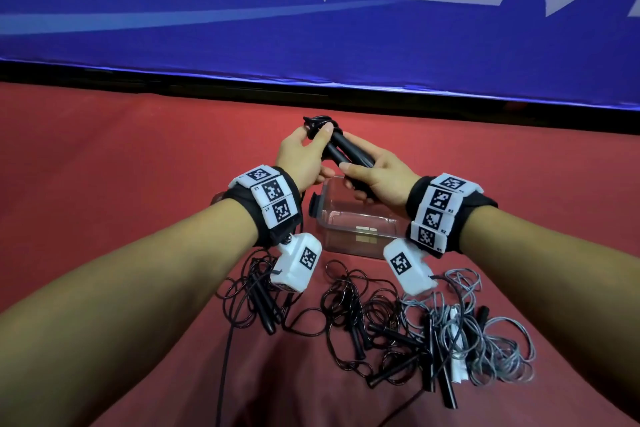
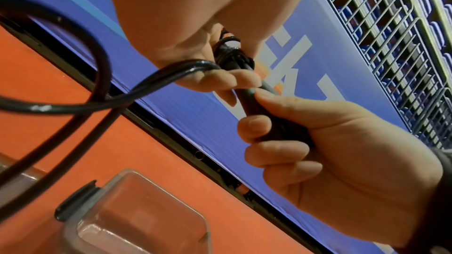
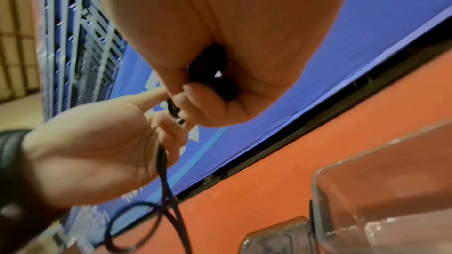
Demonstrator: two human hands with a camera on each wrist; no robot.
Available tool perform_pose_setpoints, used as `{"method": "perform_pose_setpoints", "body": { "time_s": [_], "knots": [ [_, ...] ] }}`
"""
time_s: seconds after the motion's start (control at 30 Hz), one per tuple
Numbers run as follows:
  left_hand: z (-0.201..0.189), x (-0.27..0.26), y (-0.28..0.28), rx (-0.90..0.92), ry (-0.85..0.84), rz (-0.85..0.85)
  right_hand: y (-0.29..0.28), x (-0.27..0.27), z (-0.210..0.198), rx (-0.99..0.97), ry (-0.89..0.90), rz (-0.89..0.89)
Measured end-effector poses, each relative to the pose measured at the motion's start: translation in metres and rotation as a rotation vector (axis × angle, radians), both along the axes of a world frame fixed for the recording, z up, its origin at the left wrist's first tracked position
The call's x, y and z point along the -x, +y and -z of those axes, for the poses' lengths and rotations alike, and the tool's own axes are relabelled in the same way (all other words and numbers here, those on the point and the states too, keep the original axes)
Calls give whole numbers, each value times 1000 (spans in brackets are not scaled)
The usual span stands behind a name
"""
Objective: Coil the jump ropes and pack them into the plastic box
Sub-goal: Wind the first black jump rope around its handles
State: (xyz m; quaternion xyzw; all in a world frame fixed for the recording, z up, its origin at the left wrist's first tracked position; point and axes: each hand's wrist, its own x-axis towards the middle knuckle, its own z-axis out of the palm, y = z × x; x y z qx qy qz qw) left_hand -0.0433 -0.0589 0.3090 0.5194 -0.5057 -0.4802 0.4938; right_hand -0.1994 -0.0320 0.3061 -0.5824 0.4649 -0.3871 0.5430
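Right now both hands are raised together above the clear plastic box (image 1: 356,218), working on 1 black jump rope. The right hand (image 1: 375,177) has its fingers curled around the rope's 2 black handles (image 1: 346,152), which lie side by side and slant up and away toward the left hand (image 1: 303,156). In the left wrist view the right hand's thumb and fingers (image 2: 276,152) wrap the lower part of the handles firmly. The left hand pinches the upper ends, where the cord (image 2: 73,103) is bunched into tight turns; from there a loose length of cord hangs down past the left palm, as the right wrist view shows (image 3: 162,161). The box stands open on the red surface (image 1: 104,156), just below and nearer than the hands, with a dark latch (image 1: 315,206) on its left side; a pale label shows through its near wall, and I cannot tell whether any rope lies inside. Nearer the person, several uncoiled ropes lie in a tangle: black ones (image 1: 346,319) at left and middle, a grey one (image 1: 498,336) at right, their handles mixed among the loops. Both wrists wear black bands with white marker tiles (image 1: 273,198), and a blue banner (image 1: 311,28) with white lettering stands behind.
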Motion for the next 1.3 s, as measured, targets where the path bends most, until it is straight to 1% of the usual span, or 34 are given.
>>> {"method": "perform_pose_setpoints", "body": {
  "time_s": [0.1, 0.2, 0.27, 0.33, 0.4, 0.47, 0.57, 0.67, 0.7, 0.73, 0.8, 0.83, 0.87, 0.97, 1.07, 1.1, 1.17, 1.23, 1.3],
  "knots": [
    [-1, 0, 1, -19, 4, -82, 0, 0, -1, 108, 91, 76],
    [-4, 0, 3, -21, 26, -126, -5, 3, 2, 245, 260, 104],
    [-6, 2, 5, 16, 17, -149, -8, 3, 4, 319, 388, 127],
    [-9, 5, 6, 40, 32, -171, -9, 1, 4, 398, 553, 174],
    [-13, 7, 8, 35, 65, -201, -5, -1, 3, 469, 735, 214],
    [-14, 7, 8, 10, 63, -249, -2, -2, 5, 523, 865, 212],
    [-10, 5, 6, -28, 64, -286, 2, -6, 6, 556, 958, 192],
    [-7, 4, 4, -61, 93, -276, 1, -5, 8, 515, 977, 180],
    [-7, 3, 3, -63, 97, -277, 3, -7, 6, 469, 935, 170],
    [-7, 3, 2, -62, 96, -279, 3, -8, 4, 397, 828, 157],
    [-6, 1, 1, -57, 88, -289, 2, -9, 0, 222, 500, 130],
    [-5, 0, 1, -54, 92, -287, 1, -9, -2, 152, 359, 126],
    [-5, 0, 1, -49, 101, -283, 1, -8, -4, 102, 265, 120],
    [-4, -1, 1, -30, 102, -245, 3, -7, -5, -18, 118, 85],
    [-3, 0, 1, -9, 120, -219, 4, -6, 0, -238, -124, 1],
    [-3, 0, 1, -3, 138, -212, 5, -5, 0, -274, -157, -35],
    [-4, -2, 1, 6, 186, -174, 4, -3, -2, -299, -161, -87],
    [-5, -5, 0, -19, 214, -113, 1, 1, -2, -291, -199, -89],
    [-4, -7, 0, -45, 213, -60, -2, 4, 0, -243, -201, -89]
  ]
}}
